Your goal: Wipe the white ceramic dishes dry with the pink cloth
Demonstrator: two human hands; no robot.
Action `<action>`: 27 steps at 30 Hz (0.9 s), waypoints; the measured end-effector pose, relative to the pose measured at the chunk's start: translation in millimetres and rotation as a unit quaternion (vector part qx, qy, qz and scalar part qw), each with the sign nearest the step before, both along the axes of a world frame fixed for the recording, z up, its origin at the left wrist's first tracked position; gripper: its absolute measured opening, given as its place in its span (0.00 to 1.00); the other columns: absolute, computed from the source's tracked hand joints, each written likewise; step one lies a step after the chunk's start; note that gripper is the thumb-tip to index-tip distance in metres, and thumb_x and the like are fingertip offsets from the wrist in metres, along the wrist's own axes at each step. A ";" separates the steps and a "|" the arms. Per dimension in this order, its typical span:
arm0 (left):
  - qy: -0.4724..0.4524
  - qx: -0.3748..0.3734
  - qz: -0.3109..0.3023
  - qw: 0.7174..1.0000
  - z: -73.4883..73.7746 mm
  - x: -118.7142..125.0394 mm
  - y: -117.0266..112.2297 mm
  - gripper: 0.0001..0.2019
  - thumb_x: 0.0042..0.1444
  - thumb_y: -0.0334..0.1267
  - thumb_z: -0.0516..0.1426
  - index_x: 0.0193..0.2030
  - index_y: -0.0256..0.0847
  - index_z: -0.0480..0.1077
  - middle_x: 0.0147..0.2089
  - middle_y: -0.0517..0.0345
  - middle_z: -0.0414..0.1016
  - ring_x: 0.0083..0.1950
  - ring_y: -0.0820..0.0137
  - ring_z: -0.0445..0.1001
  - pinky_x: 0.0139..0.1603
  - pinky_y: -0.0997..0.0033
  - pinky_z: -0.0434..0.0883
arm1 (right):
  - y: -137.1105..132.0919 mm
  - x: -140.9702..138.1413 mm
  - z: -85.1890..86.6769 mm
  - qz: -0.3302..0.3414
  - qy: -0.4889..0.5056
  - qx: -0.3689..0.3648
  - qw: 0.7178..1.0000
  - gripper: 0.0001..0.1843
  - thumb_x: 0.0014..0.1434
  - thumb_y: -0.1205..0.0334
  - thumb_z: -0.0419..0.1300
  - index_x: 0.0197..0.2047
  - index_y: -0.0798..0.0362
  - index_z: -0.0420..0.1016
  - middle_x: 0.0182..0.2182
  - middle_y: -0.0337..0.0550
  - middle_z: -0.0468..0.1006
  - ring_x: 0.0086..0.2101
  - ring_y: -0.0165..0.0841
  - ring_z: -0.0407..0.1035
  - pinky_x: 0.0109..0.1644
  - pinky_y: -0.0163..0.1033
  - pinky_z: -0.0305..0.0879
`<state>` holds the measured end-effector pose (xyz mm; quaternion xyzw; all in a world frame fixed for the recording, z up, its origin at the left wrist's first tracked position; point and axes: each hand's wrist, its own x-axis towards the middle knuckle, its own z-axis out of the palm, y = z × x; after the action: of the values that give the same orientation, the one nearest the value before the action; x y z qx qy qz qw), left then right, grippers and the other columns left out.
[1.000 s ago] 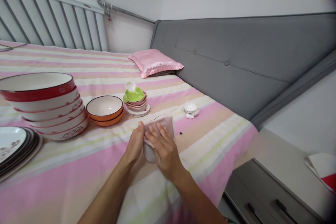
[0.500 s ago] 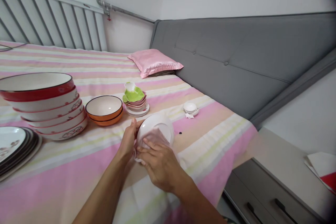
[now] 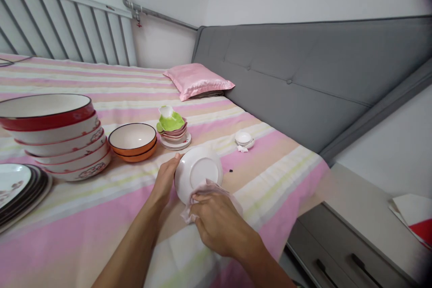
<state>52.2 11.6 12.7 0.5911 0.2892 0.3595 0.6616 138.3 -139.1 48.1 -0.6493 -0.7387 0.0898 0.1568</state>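
Observation:
My left hand (image 3: pixel 165 179) grips the left edge of a small white plate (image 3: pixel 202 168), which is tilted so its underside with the raised foot ring faces me. Pressed against the plate's lower right rim is a thin pale pink cloth (image 3: pixel 214 186), bunched under the closed fingers of my right hand (image 3: pixel 218 220). Just beyond the plate stands a stack of small dishes (image 3: pixel 173 130), a green leaf-shaped one near its top. Two orange bowls (image 3: pixel 133 141), one inside the other, are to the left of it.
At the left a tall stack of red-and-white bowls (image 3: pixel 64 144) stands behind a pile of dark-rimmed plates (image 3: pixel 23 198). Small white dishes (image 3: pixel 244 139) sit to the right on the striped bedsheet (image 3: pixel 135 216). A pink pillow (image 3: pixel 199 80) lies against the grey headboard (image 3: pixel 290 67); a nightstand (image 3: pixel 354 234) is at lower right.
My right hand has slid the cloth down and to the right across the plate's underside, uncovering the foot ring. My left hand keeps its hold on the edge.

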 end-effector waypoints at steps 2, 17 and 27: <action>0.002 -0.001 0.001 1.000 -1.1 -0.2 0.7 0.28 0.55 0.57 0.52 0.52 0.37 0.72 0.48 0.51 0.78 0.45 0.59 0.74 0.39 0.69 0.66 | -0.3 -0.3 3.7 -0.008 -0.017 -0.036 0.999 0.11 0.55 0.69 0.53 0.34 0.54 0.78 0.38 0.45 0.80 0.44 0.34 0.71 0.62 0.42 0.46; -0.001 0.015 -0.003 1.000 -2.0 -0.1 1.1 0.27 0.57 0.56 0.50 0.53 0.38 0.72 0.50 0.51 0.76 0.46 0.60 0.73 0.40 0.71 0.65 | -15.6 40.9 16.1 -0.243 -0.029 -0.099 0.965 0.19 0.63 0.61 0.43 0.35 0.52 0.75 0.31 0.44 0.79 0.34 0.36 0.71 0.35 0.35 0.55; 0.001 0.019 0.008 1.000 0.4 -0.5 -3.0 0.27 0.55 0.57 0.52 0.52 0.38 0.73 0.46 0.51 0.78 0.42 0.61 0.74 0.39 0.70 0.66 | -7.5 56.3 15.5 -0.481 0.052 0.133 0.865 0.21 0.63 0.60 0.42 0.48 0.54 0.73 0.31 0.50 0.78 0.32 0.40 0.70 0.33 0.38 0.57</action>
<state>51.8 8.7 13.1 0.6014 0.2876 0.3702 0.6470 194.5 -146.6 63.6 -0.8916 -0.3300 -0.0620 0.3039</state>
